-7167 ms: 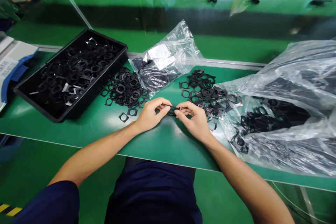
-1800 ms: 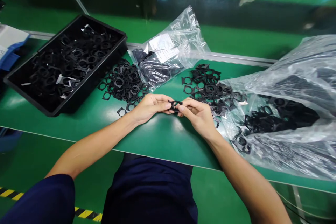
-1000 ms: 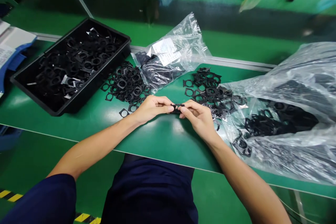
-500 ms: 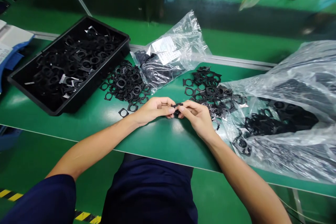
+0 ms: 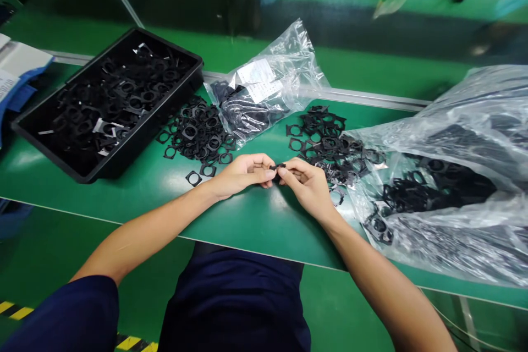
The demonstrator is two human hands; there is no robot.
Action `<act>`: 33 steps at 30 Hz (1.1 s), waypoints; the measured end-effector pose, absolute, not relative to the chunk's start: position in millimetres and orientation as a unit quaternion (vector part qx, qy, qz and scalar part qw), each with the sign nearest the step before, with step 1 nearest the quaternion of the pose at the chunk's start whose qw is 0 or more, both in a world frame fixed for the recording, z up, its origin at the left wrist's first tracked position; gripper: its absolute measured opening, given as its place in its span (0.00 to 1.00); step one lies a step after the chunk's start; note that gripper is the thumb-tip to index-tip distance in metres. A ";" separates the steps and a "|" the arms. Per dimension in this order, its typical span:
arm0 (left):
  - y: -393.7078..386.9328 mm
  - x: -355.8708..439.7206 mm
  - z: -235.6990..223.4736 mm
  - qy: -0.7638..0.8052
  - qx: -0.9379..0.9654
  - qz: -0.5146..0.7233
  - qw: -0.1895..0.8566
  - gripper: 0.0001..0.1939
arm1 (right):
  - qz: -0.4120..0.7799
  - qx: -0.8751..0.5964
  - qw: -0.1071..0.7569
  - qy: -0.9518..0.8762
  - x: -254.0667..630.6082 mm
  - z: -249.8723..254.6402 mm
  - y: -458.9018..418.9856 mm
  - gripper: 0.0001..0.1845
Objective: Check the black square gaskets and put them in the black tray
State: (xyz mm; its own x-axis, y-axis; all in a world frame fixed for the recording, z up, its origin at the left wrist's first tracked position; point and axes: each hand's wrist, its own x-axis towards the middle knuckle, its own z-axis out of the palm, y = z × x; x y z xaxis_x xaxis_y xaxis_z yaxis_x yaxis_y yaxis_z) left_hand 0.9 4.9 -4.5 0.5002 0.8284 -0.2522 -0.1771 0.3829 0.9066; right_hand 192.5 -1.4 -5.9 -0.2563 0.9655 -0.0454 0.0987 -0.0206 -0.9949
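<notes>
Between my two hands, above the green table (image 5: pixel 256 225), is a small black plastic part (image 5: pixel 277 166), seen edge-on and mostly covered by fingers. My left hand (image 5: pixel 251 170) pinches its left side between thumb and fingers. My right hand (image 5: pixel 304 179) grips its right side the same way, fingertips close to the left ones. Just beyond the left hand lies a pile of black ring-shaped frames (image 5: pixel 198 132). Another pile of flat black frames (image 5: pixel 325 143) spreads behind and beside the right hand. Whether the held part is one piece or two stacked pieces I cannot tell.
At the left stands a black tray (image 5: pixel 124 148) filled with black parts and a few white strips. A labelled clear bag (image 5: pixel 284 88) of parts lies at the back. To the right, a large open plastic bag (image 5: pixel 445 247) holds more frames. The table's front edge runs before my lap.
My fingertips have drawn slightly closer together around the black part, and less of it shows below them. The piles, tray and bags stay in place.
</notes>
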 end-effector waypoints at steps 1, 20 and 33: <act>4.3 1.3 -4.0 0.370 0.442 0.337 0.744 0.23 | 0.528 -0.464 0.396 -0.591 192.9 -7.2 -1.5 0.22; 0.3 4.4 -5.3 0.371 0.515 0.314 0.706 0.21 | 0.472 -0.458 0.382 -0.649 195.0 -9.3 -0.7 0.09; 0.2 4.9 -4.0 0.373 0.510 0.311 0.710 0.21 | 0.486 -0.465 0.380 -0.635 195.1 -9.8 -0.5 0.08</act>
